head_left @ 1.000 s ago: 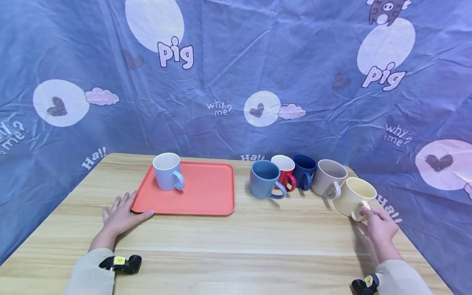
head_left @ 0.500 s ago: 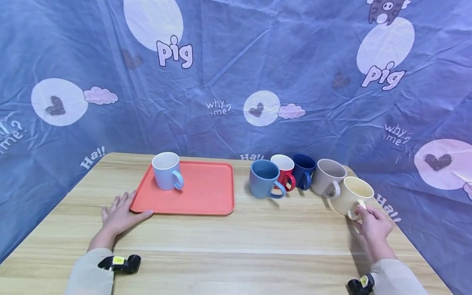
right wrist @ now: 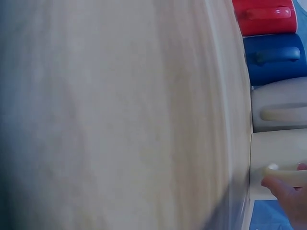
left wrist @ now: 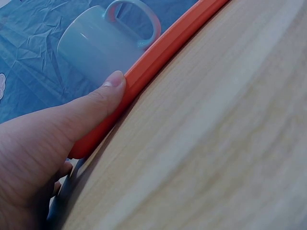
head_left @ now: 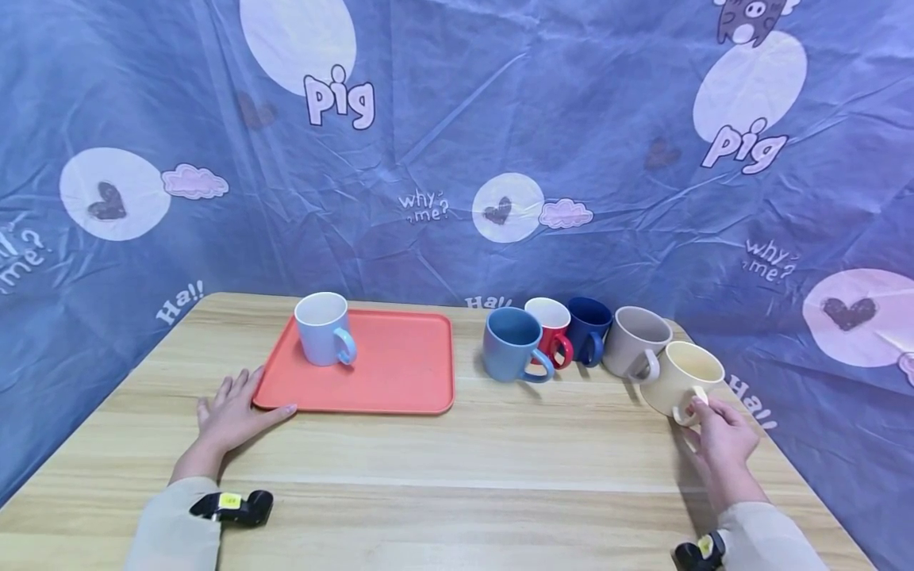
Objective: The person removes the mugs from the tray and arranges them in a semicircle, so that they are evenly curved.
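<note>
My right hand (head_left: 727, 438) pinches the handle of a cream mug (head_left: 666, 388), which stands upright on the table at the right end of a row of mugs. In the right wrist view, thumb and fingers meet on the handle of this cream mug (right wrist: 261, 148). My left hand (head_left: 230, 419) rests spread at the near left corner of a coral-red tray (head_left: 400, 369). Its thumb (left wrist: 98, 105) lies against the tray's front rim, while the other fingers lie along the left side. A light blue mug (head_left: 317, 341) stands upright on the tray's left part, handle to the right.
Beside the cream mug stands a grey mug (head_left: 624, 349), close to it. Further left come a navy mug (head_left: 581, 341), a red mug (head_left: 546, 345) with white inside, and a teal-blue mug (head_left: 503, 357). A blue printed cloth (head_left: 428, 119) hangs behind the wooden table (head_left: 457, 452).
The cream mug and my right hand have shifted slightly left, closer to the grey mug, then stayed put. My left hand and the tray have not visibly moved.
</note>
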Tool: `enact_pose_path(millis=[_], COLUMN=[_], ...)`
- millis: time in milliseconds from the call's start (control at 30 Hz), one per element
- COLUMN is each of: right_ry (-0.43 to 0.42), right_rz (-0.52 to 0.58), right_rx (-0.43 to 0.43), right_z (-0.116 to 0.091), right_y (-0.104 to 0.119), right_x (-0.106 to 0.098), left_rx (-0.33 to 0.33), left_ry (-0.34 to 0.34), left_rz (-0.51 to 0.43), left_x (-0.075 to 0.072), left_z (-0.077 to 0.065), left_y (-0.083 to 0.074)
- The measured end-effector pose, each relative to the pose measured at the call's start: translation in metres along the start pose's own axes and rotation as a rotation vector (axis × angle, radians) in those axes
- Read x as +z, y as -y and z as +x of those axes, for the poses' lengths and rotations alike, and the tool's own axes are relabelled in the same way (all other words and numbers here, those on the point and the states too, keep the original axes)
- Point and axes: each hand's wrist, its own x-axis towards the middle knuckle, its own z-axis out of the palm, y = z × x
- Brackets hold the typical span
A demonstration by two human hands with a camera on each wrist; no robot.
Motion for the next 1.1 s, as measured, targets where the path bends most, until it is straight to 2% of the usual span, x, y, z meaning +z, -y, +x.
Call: enact_pose_path(millis=[233, 367, 533, 633, 700, 833, 900, 933, 1100], right_ry=[0.089, 0.163, 0.271, 0.265, 0.263, 0.266, 0.263, 0.270, 0.335], right_rz=[0.008, -0.125, -0.371, -0.512, -0.665, -0.929, -0.986, -1.006, -1.129], right_rx=[0.091, 0.097, -0.015, -0.078, -0.145, -0.302, -0.340, -0.345, -0.410], right_z=[-0.010, 0.003, 0.048, 0.075, 0.090, 0.108, 0.104, 0.095, 0.019], right_y=[0.012, 0.009, -0.005, -0.007, -0.004, 0.004, 0.013, 0.020, 0.060], right_x=[-0.001, -0.012, -0.042, -0.057, -0.064, -0.064, -0.054, -0.046, 0.013], left_rx=[0.002, 0.002, 0.001, 0.001, 0.002, 0.002, 0.001, 0.001, -0.001], left_ry=[0.000, 0.002, 0.003, 0.003, 0.003, 0.002, 0.002, 0.003, 0.002], left_rz=[0.009, 0.007, 0.007, 0.009, 0.009, 0.009, 0.012, 0.011, 0.012], left_x=[0.000, 0.000, 0.000, 0.000, 0.000, -0.001, -0.002, -0.002, -0.001], left_z=[0.000, -0.001, -0.001, 0.000, 0.000, 0.000, 0.000, 0.000, -0.001], left_y=[0.001, 0.000, 0.001, 0.001, 0.001, 0.000, 0.000, -0.001, -0.002])
